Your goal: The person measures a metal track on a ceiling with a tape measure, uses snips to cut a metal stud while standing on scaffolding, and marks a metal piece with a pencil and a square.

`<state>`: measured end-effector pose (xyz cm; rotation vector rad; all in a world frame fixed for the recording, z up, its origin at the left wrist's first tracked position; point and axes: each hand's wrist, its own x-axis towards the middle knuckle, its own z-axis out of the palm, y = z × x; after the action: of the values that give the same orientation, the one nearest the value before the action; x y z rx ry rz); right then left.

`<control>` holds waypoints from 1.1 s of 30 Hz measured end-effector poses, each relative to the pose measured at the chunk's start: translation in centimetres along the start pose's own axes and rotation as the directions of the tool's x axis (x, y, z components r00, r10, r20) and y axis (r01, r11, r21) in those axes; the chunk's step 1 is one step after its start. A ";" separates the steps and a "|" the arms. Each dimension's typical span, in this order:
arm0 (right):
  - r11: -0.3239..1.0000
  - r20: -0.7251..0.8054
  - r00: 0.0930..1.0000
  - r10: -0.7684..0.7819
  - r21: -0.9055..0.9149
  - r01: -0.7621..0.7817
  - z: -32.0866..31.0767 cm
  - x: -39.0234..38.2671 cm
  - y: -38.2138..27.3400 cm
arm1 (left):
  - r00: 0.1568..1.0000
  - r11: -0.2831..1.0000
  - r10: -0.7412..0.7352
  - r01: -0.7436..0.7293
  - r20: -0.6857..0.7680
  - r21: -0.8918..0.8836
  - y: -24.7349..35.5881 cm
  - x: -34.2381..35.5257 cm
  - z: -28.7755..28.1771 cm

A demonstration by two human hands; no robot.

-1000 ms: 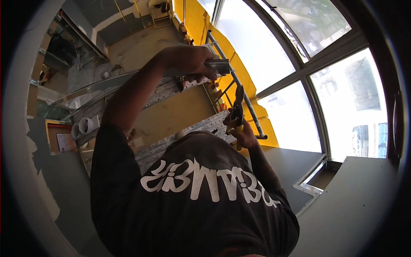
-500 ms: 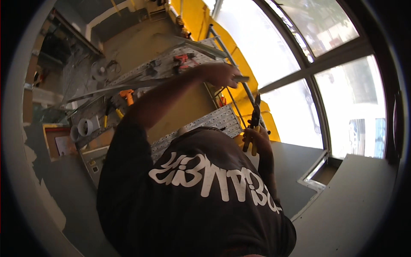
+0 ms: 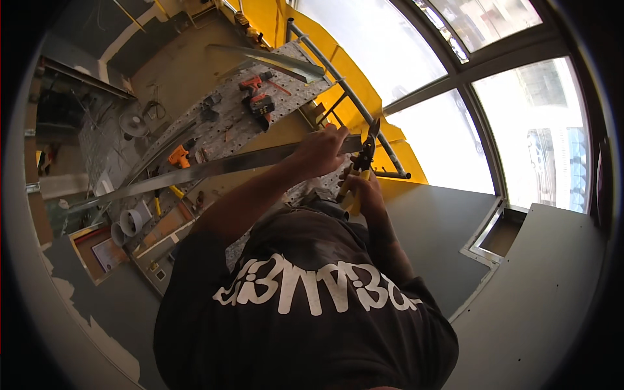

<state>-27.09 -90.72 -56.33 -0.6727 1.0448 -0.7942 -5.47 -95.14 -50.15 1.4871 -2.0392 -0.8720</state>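
Observation:
My left hand (image 3: 320,153) grips a long metal channel (image 3: 226,164) near its right end, with the rest of the strip stretching down to the far left. My right hand (image 3: 363,190) is wrapped round tin snips (image 3: 367,151) with dark jaws and yellow handles. The snips' head is at the channel's right end, beside my left fingers; whether the blades touch the metal I cannot tell.
A perforated scaffold platform (image 3: 231,130) holds a red drill (image 3: 257,101), an orange tool (image 3: 179,156), metal profiles (image 3: 286,62) and white tubes (image 3: 133,221). A tubular rail (image 3: 331,71) runs along yellow sheeting (image 3: 409,162) by the window. Grey wall boards (image 3: 429,227) lie at right.
My left hand has come down with the channel, whose end now meets the snips. The snips are slightly higher and further left than half a second ago, and more of the platform shows.

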 end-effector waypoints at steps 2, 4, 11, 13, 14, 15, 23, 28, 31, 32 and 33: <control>0.995 -0.024 1.000 -0.019 -0.097 0.017 -2.5 -0.6 -1.0 | 1.000 0.999 -0.029 0.030 -0.007 0.027 0.1 0.0 0.0; 0.806 -0.010 0.997 -0.075 -0.589 0.055 -5.2 -1.3 -3.1 | 1.000 1.000 -0.004 0.005 -0.027 0.016 0.5 0.0 -0.8; 0.417 0.230 0.949 -0.215 -0.857 0.302 -8.8 0.1 -8.2 | 0.991 0.986 0.001 0.022 0.136 -0.165 1.4 0.1 -5.5; 0.373 0.268 0.910 -0.317 -0.847 0.379 -6.8 0.7 -9.5 | 0.982 0.985 -0.006 0.038 0.188 -0.168 2.0 0.2 -7.0; 0.375 0.280 0.906 -0.317 -0.841 0.391 -5.4 0.9 -10.2 | 0.983 0.986 -0.015 0.045 0.180 -0.159 2.3 0.3 -7.6; 0.411 0.283 0.904 -0.320 -0.819 0.401 -4.0 1.0 -10.8 | 0.989 0.986 0.002 0.023 0.149 -0.165 2.6 0.4 -8.0; 0.428 0.480 0.806 -0.347 -0.684 0.591 -0.5 2.4 -9.7 | 0.998 0.993 0.049 -0.046 0.025 -0.110 3.9 0.0 -8.5; 0.557 0.439 0.849 -0.295 -0.643 0.526 -0.1 2.3 -10.5 | 1.000 0.998 -0.004 0.005 0.024 -0.068 4.3 -0.4 -8.2; 0.518 0.492 0.833 -0.253 -0.658 0.546 -0.3 2.9 -10.2 | 1.000 0.999 -0.003 0.003 0.013 -0.051 4.3 -0.7 -8.0; 0.518 0.496 0.832 -0.250 -0.657 0.548 -0.3 2.9 -10.3 | 1.000 0.999 -0.006 0.007 0.009 -0.051 4.3 -0.8 -7.9; 0.536 0.470 0.849 -0.241 -0.665 0.520 -0.2 2.8 -10.5 | 1.000 0.998 0.005 -0.005 0.000 -0.060 4.3 -0.8 -7.8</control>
<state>-29.04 -98.83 -49.35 -1.7998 0.9092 -0.5341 -2.66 -95.16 -41.63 1.4498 -1.9984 -0.9234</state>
